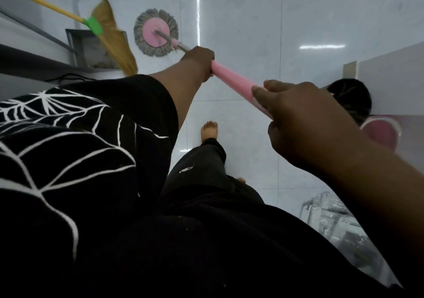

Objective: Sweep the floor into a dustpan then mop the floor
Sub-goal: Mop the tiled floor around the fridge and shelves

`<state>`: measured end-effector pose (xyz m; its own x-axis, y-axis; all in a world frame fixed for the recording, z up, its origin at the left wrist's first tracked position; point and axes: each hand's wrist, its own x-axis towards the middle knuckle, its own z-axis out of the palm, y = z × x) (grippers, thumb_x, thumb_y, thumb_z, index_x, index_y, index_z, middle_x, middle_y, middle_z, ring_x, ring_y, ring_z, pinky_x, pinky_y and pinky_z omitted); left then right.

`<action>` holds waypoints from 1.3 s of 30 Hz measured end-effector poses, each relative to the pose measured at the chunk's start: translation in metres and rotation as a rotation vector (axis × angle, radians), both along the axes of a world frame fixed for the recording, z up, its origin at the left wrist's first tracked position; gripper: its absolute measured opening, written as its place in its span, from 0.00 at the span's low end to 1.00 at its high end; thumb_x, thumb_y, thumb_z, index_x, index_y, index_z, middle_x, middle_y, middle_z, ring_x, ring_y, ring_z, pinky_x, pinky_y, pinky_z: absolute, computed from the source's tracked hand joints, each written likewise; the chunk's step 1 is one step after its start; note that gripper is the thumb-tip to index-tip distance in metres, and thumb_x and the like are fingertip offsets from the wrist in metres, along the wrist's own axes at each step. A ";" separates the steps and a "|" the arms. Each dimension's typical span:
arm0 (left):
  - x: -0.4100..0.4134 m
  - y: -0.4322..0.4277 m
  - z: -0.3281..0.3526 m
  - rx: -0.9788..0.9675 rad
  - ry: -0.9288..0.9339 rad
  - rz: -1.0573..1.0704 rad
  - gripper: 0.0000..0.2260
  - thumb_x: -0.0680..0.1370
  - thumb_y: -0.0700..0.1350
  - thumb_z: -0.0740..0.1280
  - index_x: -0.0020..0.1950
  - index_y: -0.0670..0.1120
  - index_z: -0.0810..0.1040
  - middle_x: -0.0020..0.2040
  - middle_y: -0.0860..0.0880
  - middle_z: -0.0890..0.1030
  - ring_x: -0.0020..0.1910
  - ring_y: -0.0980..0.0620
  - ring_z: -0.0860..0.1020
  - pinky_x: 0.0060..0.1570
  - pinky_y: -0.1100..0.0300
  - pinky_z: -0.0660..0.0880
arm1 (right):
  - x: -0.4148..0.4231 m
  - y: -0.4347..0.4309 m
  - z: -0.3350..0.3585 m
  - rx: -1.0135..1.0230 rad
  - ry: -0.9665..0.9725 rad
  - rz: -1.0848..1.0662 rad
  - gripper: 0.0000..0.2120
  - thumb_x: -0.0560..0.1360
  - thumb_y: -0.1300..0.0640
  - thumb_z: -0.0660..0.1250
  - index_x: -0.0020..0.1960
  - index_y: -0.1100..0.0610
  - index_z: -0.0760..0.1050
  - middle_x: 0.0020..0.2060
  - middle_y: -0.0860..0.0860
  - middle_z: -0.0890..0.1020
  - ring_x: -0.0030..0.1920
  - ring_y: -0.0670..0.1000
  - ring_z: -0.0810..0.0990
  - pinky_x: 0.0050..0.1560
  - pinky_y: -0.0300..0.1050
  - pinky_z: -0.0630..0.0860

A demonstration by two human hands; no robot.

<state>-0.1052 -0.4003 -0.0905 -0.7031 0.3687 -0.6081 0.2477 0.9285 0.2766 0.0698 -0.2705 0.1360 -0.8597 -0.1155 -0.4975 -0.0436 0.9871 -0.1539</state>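
Both hands, left (199,62) and right (298,123), wrapped round pink mop handle (231,77) to push mop head (156,35) flat on floor (252,22).

The left hand (199,64) gripped the pink mop handle (231,77) nearer the mop head (156,35), the right hand (305,123) farther from it — the broom (112,42) and dustpan (91,49) lay just beside that head.
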 end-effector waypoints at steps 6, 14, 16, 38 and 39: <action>0.071 0.020 0.002 -0.016 -0.017 -0.106 0.09 0.78 0.39 0.64 0.57 0.42 0.78 0.56 0.41 0.79 0.56 0.41 0.77 0.56 0.52 0.74 | 0.078 0.004 0.009 0.002 -0.021 -0.060 0.28 0.72 0.63 0.64 0.72 0.58 0.66 0.63 0.57 0.76 0.46 0.58 0.80 0.42 0.44 0.74; 0.203 0.057 0.009 -0.050 -0.021 -0.367 0.15 0.76 0.46 0.69 0.61 0.44 0.75 0.59 0.42 0.78 0.58 0.43 0.77 0.54 0.53 0.73 | 0.213 0.012 0.035 0.009 -0.100 -0.184 0.31 0.70 0.57 0.69 0.71 0.56 0.67 0.66 0.57 0.74 0.51 0.58 0.81 0.49 0.48 0.77; 0.233 0.063 0.011 -0.037 -0.007 -0.408 0.15 0.76 0.46 0.70 0.61 0.44 0.75 0.59 0.42 0.78 0.58 0.43 0.77 0.54 0.53 0.73 | 0.243 0.014 0.040 0.021 -0.102 -0.206 0.28 0.70 0.60 0.67 0.70 0.55 0.69 0.64 0.55 0.76 0.47 0.57 0.81 0.46 0.47 0.77; 0.207 0.057 -0.014 0.083 -0.042 -0.406 0.23 0.78 0.38 0.63 0.73 0.46 0.67 0.77 0.40 0.58 0.77 0.40 0.56 0.71 0.45 0.63 | 0.218 0.009 0.034 -0.032 -0.190 -0.281 0.29 0.69 0.61 0.71 0.69 0.59 0.70 0.60 0.57 0.78 0.37 0.56 0.81 0.36 0.44 0.74; 0.192 0.058 -0.016 0.085 -0.046 -0.418 0.24 0.78 0.38 0.63 0.74 0.47 0.66 0.78 0.41 0.57 0.78 0.41 0.53 0.73 0.45 0.61 | 0.205 0.011 0.030 -0.036 -0.183 -0.285 0.30 0.70 0.61 0.69 0.71 0.59 0.68 0.61 0.57 0.77 0.38 0.55 0.81 0.36 0.43 0.71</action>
